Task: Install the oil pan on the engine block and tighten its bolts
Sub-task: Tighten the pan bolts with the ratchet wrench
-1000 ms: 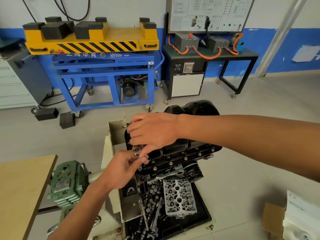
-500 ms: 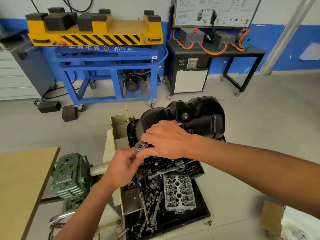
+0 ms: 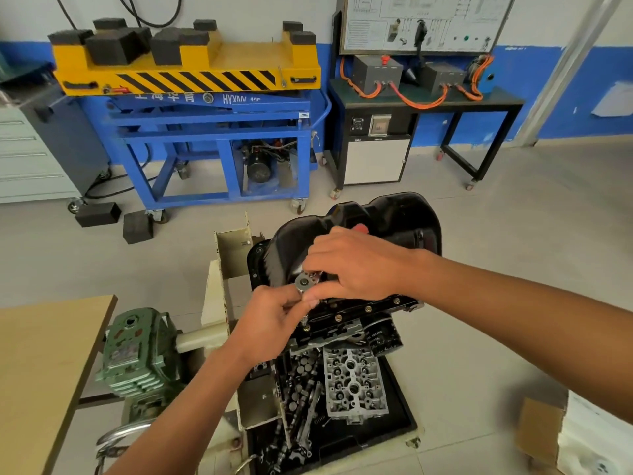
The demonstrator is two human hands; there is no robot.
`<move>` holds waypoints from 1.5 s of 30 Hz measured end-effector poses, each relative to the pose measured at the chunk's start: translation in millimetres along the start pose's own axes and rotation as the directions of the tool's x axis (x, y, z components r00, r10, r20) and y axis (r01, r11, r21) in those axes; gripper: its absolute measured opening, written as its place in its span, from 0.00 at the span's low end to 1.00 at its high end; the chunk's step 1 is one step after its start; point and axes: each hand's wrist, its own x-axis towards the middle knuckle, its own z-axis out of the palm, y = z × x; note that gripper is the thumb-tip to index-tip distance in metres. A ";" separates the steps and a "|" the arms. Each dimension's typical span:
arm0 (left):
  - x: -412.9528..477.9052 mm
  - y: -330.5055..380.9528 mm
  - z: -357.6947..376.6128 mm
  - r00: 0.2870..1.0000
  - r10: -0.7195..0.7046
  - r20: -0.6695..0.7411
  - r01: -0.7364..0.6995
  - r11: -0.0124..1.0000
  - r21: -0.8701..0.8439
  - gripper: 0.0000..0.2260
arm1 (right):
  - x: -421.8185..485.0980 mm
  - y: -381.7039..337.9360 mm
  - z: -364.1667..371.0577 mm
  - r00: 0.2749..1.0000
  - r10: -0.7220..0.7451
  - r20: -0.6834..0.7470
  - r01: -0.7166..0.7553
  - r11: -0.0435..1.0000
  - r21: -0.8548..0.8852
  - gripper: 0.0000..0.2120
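Oil pan (image 3: 387,221) is seated on the engine block (image 3: 342,332), centre of frame, flange down. A row of bolts (image 3: 368,308) shows along the near flange edge, just lower right of the hands. All of them look started, but I can't tell which are torqued. The ratchet (image 3: 305,282) head sits at the near-left corner of the pan, just left of centre. Left hand (image 3: 270,320) comes in from lower left, its grip pinched on the ratchet head and socket from below. Right hand (image 3: 356,265) comes in from the right, its grip curled over the ratchet. The red bit behind its knuckles is probably the handle. My read: pan placement is done, bolts are in on the visible side, and tightening is under way at the left corner bolt. What's left is working round the remaining bolts. The far flange is hidden behind the pan, so its status is unknown. Cylinder head (image 3: 352,382) and loose parts lie in the black tray (image 3: 397,416) at bottom centre, not involved.
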 end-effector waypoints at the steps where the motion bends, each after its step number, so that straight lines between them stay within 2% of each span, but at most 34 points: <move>1: 0.5 -1.2 3.8 1.000 -0.001 0.011 0.001 1.000 0.004 0.13 | -5.6 0.6 2.2 1.000 0.019 0.003 -0.019 1.000 0.012 0.17; 5: 2.7 -5.4 12.4 1.000 0.006 0.025 -0.005 1.000 -0.008 0.11 | -13.5 2.4 5.7 0.993 0.098 0.062 -0.096 0.995 -0.042 0.21; 8: 2.0 -7.8 14.8 1.000 -0.013 0.017 0.013 1.000 -0.007 0.10 | -14.1 3.1 6.0 0.993 0.099 0.062 -0.095 0.994 -0.054 0.23; 11: -1.6 -3.9 16.2 0.999 0.032 -0.010 -0.032 0.999 0.039 0.09 | -16.2 0.9 5.2 0.990 0.090 0.108 -0.086 0.995 -0.041 0.26; 19: -5.7 7.1 20.8 0.987 0.095 -0.128 -0.073 0.984 0.163 0.19 | -24.2 -4.5 8.3 0.981 0.143 0.132 -0.137 0.989 -0.052 0.24; 21: -6.4 9.0 19.5 0.981 0.131 -0.144 -0.097 0.971 0.221 0.18 | -18.6 -3.6 7.0 0.984 0.097 0.149 -0.091 0.995 -0.047 0.23; 24: -7.9 9.8 17.2 0.987 0.067 -0.146 -0.038 0.980 0.193 0.14 | -7.0 3.0 1.5 0.979 -0.082 0.187 0.111 0.983 -0.147 0.23; 27: -8.6 7.8 17.4 0.988 0.015 -0.154 0.007 0.990 0.143 0.13 | 5.9 13.5 -4.6 0.945 -0.236 0.228 0.295 0.915 -0.275 0.24; 31: -3.6 2.9 10.2 0.997 -0.001 -0.071 0.009 0.994 0.111 0.09 | 12.4 18.6 -4.9 0.914 -0.299 0.274 0.376 0.879 -0.295 0.23; 34: -1.3 1.0 3.1 0.999 0.026 0.043 -0.030 0.995 0.094 0.05 | 3.8 14.4 0.4 0.937 -0.320 0.142 0.342 0.921 -0.184 0.17; 36: 1.0 -0.9 0.5 0.996 0.044 0.073 -0.049 0.996 0.072 0.04 | -5.1 8.4 6.9 0.970 -0.236 0.062 0.242 0.961 -0.136 0.15; 38: 2.2 -0.9 0.0 0.996 0.055 0.072 -0.060 0.997 0.057 0.06 | -13.7 1.0 14.6 0.996 -0.083 0.042 0.088 0.987 -0.134 0.17; 40: 1.3 1.5 1.1 0.994 0.092 0.058 -0.095 0.994 0.055 0.07 | -19.9 -2.7 22.5 1.000 0.009 0.028 -0.004 0.987 -0.161 0.18; 45: -0.8 6.4 2.7 0.993 0.111 0.031 -0.111 0.994 0.020 0.08 | -18.4 -9.2 23.9 0.997 0.053 0.050 -0.042 0.979 -0.199 0.20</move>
